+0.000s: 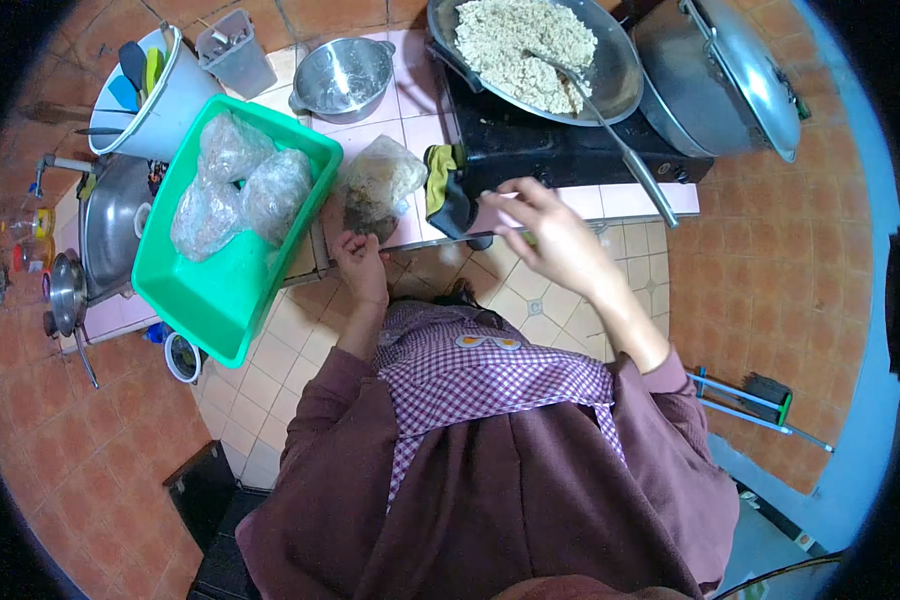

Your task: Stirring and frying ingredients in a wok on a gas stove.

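Observation:
My left hand [362, 271] is at the counter's front edge, its fingertips against the lower end of a clear plastic bag [385, 178] with pale and darker contents; whether they grip it is unclear. Slightly blurred, my right hand [544, 229] hovers over the counter's front edge with fingers apart and nothing in them. Just left of it lies a black and yellow-green cloth item [448, 193]. Beyond, a wok [621, 69] of pale crumbly food [517, 56] stands on the black gas stove [510, 142], a metal ladle [630, 157] resting in it with its handle over the front.
A green plastic basin [229, 300] with several filled plastic bags [276, 191] stands left. Behind are a metal pot [343, 79], a clear container [236, 56] and a white bucket [150, 124] of utensils. A large lidded pot [701, 82] stands right; a steel sink [112, 225] is far left.

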Tool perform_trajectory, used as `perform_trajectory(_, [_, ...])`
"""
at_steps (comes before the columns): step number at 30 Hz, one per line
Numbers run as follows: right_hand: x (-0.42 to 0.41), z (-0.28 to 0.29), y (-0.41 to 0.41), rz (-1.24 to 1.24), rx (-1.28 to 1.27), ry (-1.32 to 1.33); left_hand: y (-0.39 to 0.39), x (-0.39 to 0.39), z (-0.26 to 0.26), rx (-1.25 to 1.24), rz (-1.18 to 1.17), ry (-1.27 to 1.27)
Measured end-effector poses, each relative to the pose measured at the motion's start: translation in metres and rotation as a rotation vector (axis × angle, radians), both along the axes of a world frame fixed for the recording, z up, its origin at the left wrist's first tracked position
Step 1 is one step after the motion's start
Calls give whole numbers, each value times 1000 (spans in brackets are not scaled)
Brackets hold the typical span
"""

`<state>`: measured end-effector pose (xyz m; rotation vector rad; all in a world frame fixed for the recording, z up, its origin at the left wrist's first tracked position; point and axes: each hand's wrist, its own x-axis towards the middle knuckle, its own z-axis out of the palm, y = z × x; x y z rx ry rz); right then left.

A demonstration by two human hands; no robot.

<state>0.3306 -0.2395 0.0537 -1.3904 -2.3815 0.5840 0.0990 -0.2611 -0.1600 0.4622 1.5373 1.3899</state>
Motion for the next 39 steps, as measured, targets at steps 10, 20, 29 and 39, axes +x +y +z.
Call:
perform_trajectory(10, [-77, -110, 14, -104, -89, 89, 45, -31, -5, -19, -21, -96])
perform_trajectory(20, [-121, -157, 31, -205, 98, -18, 75, -38, -15, 3, -90, -136])
perform_trajectory(29, [-134, -185, 42, -226, 258, 144, 79, -37, -5, -56, -139, -176])
perform_trajectory(39, [-124, -179, 68, -418, 53, 421, 92, -28, 10, -4, -145, -212])
